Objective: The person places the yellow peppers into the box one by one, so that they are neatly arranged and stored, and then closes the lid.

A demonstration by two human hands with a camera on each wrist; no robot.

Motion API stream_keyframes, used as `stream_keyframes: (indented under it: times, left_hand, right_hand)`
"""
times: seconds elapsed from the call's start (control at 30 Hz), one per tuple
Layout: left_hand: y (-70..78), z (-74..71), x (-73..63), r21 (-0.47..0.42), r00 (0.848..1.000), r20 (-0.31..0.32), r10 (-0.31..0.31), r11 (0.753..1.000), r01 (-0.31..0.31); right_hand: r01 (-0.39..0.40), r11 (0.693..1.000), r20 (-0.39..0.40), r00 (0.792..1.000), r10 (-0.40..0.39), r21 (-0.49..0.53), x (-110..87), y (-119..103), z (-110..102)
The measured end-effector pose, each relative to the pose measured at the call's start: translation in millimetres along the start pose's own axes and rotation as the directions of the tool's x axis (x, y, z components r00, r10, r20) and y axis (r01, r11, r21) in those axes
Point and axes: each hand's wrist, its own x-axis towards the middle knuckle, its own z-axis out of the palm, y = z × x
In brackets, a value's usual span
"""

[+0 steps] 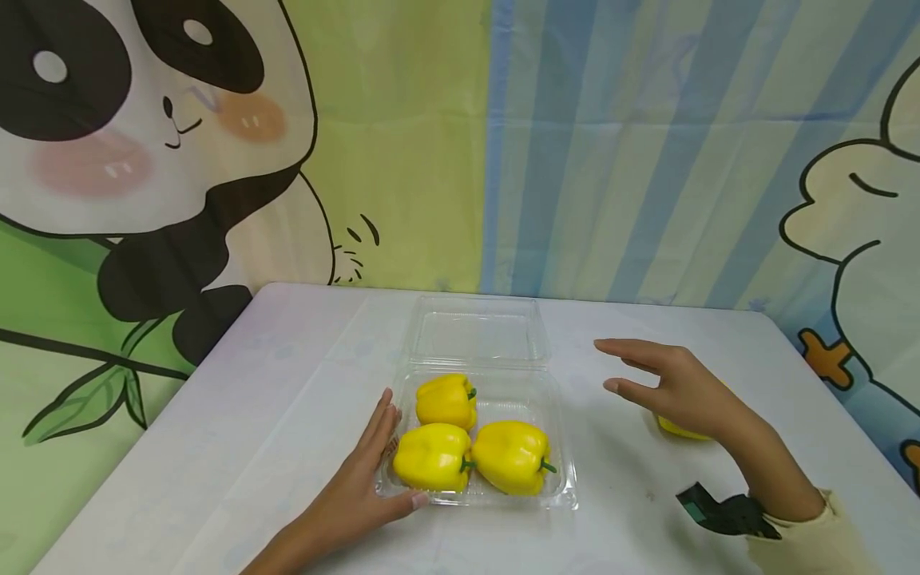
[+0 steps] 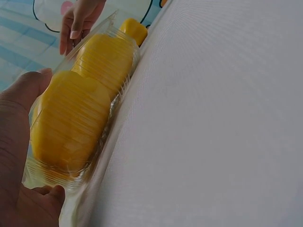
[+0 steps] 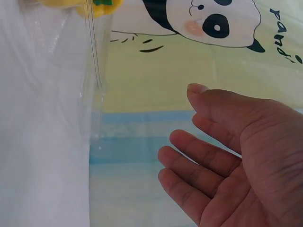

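Observation:
Three yellow bell peppers (image 1: 512, 457) lie in a clear plastic clamshell box (image 1: 564, 479), whose lid (image 1: 477, 335) is folded back behind it. My left hand (image 1: 359, 491) rests against the box's left side, fingers extended along the wall and thumb by the front corner. In the left wrist view, thumb and fingers spread around the box's ribbed corner without curling tightly. Off to the right, my right hand (image 1: 683, 391) hovers above the table with relaxed fingers and nothing in it. Beneath that wrist is another yellow bell pepper (image 1: 679, 431), mostly hidden by the forearm.
A white cloth covers the table (image 1: 309, 351). Behind its back edge hangs a printed curtain (image 1: 402, 144) with a panda and blue stripes. A dark strap (image 1: 726, 511) sticks out near the right sleeve.

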Motion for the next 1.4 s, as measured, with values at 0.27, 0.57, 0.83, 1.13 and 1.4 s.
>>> stream_keyframes:
  times: [0.27, 0.57, 0.83, 1.13, 1.4]
  left_hand:
    - [0.6, -1.8, -1.0, 0.002, 1.0, 0.006, -0.008, 1.0, 0.008]
    - [-0.7, -1.4, -2.8, -0.01, 1.0, 0.015, -0.027, 1.0, 0.028]
    - [0.2, -1.1, -0.5, 0.004, 1.0, 0.014, -0.026, 1.0, 0.026]
    - [0.6, -1.5, 0.6, 0.003, 1.0, 0.013, 0.0, 1.0, 0.0]
    - [-2.1, -0.7, -0.5, -0.018, 1.0, 0.01, 0.012, 1.0, -0.012]
  right_hand:
    - [-0.015, 1.0, -0.04, 0.999, 0.014, -0.018, -11.6, 10, 1]
    - [-0.083, 0.994, -0.093, 0.993, 0.076, -0.073, -30.7, 29, -11]
    - [-0.193, 0.981, -0.105, 0.976, 0.19, -0.016, -46.6, 53, -24]
    - [-0.226, 0.974, -0.075, 0.971, 0.226, 0.005, -55.9, 69, -34]
    - [-0.284, 0.959, -0.004, 0.959, 0.284, 0.016, -64.8, 88, -36]
